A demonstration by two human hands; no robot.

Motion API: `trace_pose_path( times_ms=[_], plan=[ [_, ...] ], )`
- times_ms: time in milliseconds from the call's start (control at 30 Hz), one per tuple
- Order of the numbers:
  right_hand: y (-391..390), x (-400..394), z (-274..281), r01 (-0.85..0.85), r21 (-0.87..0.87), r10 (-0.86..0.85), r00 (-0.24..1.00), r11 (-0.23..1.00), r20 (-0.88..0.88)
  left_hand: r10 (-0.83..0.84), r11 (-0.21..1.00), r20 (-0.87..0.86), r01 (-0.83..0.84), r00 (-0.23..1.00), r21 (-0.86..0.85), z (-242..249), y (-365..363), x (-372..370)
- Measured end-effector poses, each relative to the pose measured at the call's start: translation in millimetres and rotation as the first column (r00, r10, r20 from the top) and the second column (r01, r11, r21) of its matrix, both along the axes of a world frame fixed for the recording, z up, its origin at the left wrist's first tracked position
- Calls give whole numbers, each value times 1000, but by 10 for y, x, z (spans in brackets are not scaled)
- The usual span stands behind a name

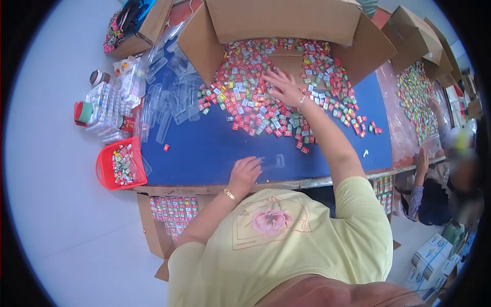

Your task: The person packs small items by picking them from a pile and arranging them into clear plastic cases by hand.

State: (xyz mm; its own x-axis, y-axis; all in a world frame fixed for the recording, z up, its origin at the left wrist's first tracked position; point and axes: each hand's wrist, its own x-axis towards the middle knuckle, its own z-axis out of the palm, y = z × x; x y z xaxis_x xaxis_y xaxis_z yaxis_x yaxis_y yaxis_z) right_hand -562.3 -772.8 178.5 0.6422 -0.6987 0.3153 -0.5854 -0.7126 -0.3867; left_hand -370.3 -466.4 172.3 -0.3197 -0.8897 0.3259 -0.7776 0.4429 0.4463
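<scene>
Low over the near edge of the blue table [204,153], my left hand [245,173] has its fingers closed on the end of a clear plastic tray [276,161]. The tray is see-through, so its outline is faint. Farther out, my right hand [284,88] reaches over a heap of small boxes [245,94] in red, green, white and yellow. Its fingers are spread on top of the boxes, and none shows in its grasp.
A cardboard box [286,20] opens toward me behind the heap. More clear trays [166,102] lie at the left, above a red bin [105,163] of small pieces. Below the table edge, a carton [148,217] holds rows of small boxes. Another person's hand [422,159] is at the right.
</scene>
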Motion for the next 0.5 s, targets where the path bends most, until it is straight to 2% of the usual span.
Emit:
trace_pose_path(
  times_ms=[133,233,300,367,400,467,500],
  plan=[
    [618,-451,-111,107,25,-108,991,994,74,-5,997,-115,14,993,76,61,-30,-181],
    [1356,-567,-88,195,38,-194,981,980,-27,-32,983,-192,65,981,172,-8,-172,-254],
    [1532,-607,-148,164,-27,-165,986,986,-30,-94,996,-187,90,978,-27,-89,-409,-295],
    [1622,-627,-214,81,-154,-85,996,985,-21,-5,974,-36,-4,999,-229,-4,-728,-335],
    [1622,-657,-217,84,-152,-88,996,985,-22,-7,974,-38,-1,999,-227,62,-853,-362],
    [1546,-751,-181,141,-16,-137,979,990,151,183,968,63,-169,981,-188,150,-1007,-446],
    [1537,-782,-157,157,55,-166,958,986,232,184,968,60,-170,981,-185,117,-1011,-438]
  ],
)
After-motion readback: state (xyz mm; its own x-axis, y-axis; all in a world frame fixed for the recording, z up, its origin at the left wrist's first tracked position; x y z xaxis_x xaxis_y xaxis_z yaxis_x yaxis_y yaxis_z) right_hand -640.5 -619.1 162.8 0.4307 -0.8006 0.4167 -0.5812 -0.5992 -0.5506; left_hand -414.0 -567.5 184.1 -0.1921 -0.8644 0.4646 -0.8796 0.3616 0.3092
